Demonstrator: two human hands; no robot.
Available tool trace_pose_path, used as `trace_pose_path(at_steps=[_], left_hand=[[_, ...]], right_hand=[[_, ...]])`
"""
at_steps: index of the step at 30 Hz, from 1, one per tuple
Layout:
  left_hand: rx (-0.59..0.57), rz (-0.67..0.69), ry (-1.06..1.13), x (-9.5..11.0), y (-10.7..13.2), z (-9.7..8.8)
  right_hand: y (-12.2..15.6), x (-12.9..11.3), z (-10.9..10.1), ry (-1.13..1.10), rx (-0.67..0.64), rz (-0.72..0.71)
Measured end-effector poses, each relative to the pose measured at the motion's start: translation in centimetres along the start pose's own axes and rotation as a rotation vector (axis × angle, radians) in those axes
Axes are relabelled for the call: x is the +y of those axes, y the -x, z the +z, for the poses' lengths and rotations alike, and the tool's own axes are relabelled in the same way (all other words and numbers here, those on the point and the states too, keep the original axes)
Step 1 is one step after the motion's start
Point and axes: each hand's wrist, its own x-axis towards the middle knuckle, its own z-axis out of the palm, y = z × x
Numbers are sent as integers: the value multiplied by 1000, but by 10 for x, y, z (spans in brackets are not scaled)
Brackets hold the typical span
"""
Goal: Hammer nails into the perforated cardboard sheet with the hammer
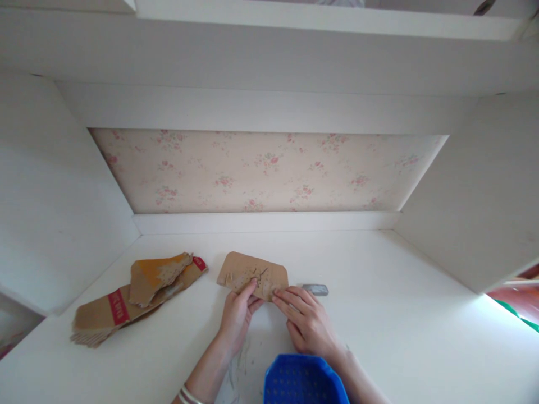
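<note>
Okay, cardboard piece (pixel 252 265): plain brown, roughly oblong, far corners rounded, lying slightly skewed just ahead of both hands over the white tabletop (pixel 396 331). Short dark lines by the left thumb, ink or cuts, cannot tell; surface around them scuffed, with paler rough patches. Left hand (pixel 236 315) clamped on its near edge, thumb on top, fingers underneath. Right hand (pixel 310 318) has fingertips on the near right corner, thumb lower down; cannot tell if it pinches. Small grey object (pixel 315 289) just right of the grip. Torn cardboard scraps (pixel 95 311) with red and orange print left of it. Blue basket (pixel 273 381) nearer than the grip, beside right forearm.
</note>
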Motion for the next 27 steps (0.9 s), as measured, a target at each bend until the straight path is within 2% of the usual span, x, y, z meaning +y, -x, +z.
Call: trace_pose_path(at_steps=[3,7,12,18,22,27], left_hand=[[-21,-6,-54,-2,0,1],[-51,-7,-96,-5,0,0],[-60,9,-79,-4,0,-1],[-115,-14,2,0,1,1],[-172,-36,72,4,3,3],[-218,-57,136,6,7,4]], right_hand=[[-2,-2,-3,-59,25,32],[-10,-8,-1,-87,85,188],[-37,-13,1,-58,60,289],[-62,-19,4,-19,58,347],[-65,-20,9,-28,97,396],[-65,-17,10,-92,129,384]])
